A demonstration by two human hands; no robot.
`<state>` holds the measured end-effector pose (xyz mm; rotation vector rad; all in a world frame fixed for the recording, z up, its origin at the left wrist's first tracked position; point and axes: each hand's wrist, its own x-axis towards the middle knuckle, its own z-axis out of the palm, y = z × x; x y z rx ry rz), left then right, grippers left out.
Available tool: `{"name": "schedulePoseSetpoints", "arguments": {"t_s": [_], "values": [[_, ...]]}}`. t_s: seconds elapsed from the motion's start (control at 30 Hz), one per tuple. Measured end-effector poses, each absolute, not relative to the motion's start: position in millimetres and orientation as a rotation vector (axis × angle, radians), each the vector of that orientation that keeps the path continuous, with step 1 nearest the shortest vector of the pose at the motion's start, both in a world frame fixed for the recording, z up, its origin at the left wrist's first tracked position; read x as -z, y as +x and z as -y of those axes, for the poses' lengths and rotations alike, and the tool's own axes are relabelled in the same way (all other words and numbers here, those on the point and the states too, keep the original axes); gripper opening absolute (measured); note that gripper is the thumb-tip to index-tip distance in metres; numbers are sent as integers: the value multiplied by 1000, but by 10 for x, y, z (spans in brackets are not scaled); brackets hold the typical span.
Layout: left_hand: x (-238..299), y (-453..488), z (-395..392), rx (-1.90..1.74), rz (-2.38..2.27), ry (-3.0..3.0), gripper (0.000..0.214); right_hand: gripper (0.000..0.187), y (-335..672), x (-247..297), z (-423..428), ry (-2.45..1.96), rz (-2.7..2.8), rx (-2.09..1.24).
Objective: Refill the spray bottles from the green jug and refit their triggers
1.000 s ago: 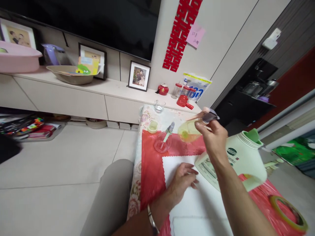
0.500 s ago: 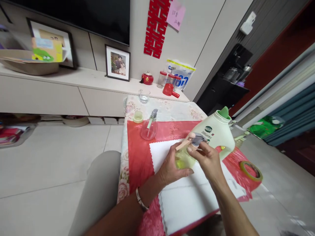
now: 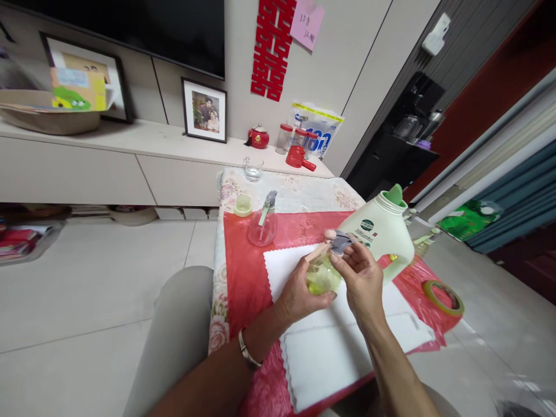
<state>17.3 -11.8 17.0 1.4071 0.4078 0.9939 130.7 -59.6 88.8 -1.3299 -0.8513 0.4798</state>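
Note:
My left hand (image 3: pixel 299 292) is wrapped round a small clear spray bottle (image 3: pixel 322 276) holding yellow-green liquid, just above the white cloth (image 3: pixel 343 341). My right hand (image 3: pixel 360 278) pinches the bottle's grey spray head (image 3: pixel 340 241) at the top, with a pinkish lever sticking out to the left. A large pale-green detergent jug (image 3: pixel 377 231) stands right behind my hands. A second, empty clear spray bottle (image 3: pixel 263 223) stands farther back on the red cloth (image 3: pixel 243 272).
A pale-green lid (image 3: pixel 242 205) and a glass cup (image 3: pixel 253 168) sit at the table's far end. A tape roll (image 3: pixel 443 296) lies at the right edge. Red pots and jars (image 3: pixel 295 145) and framed photos (image 3: pixel 204 110) line the low cabinet behind. My knee (image 3: pixel 182 324) is at the left.
My right hand brought the yellow-green bottle from the far side of the table down to the white cloth. My left hand left the cloth and closed round the bottle's body.

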Motion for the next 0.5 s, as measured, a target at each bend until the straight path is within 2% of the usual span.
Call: {"name": "schedulePoseSetpoints", "arguments": {"t_s": [0.07,0.13,0.3,0.43,0.5], "values": [[-159,175,113,-978,-389,1380,86,90,1306,-885,587,-1290,807,-496],[-147,183,106,-929,-347,1335,83,105,1323,-898,587,-1273,795,-508],[-152,196,107,-854,-335,1235,77,108,1351,-965,604,-1258,857,-506],[-184,179,110,-927,-339,1359,82,115,1292,-986,608,-1314,917,-486],[-192,169,106,-922,-318,1402,85,113,1265,-986,613,-1366,874,-434]]}}
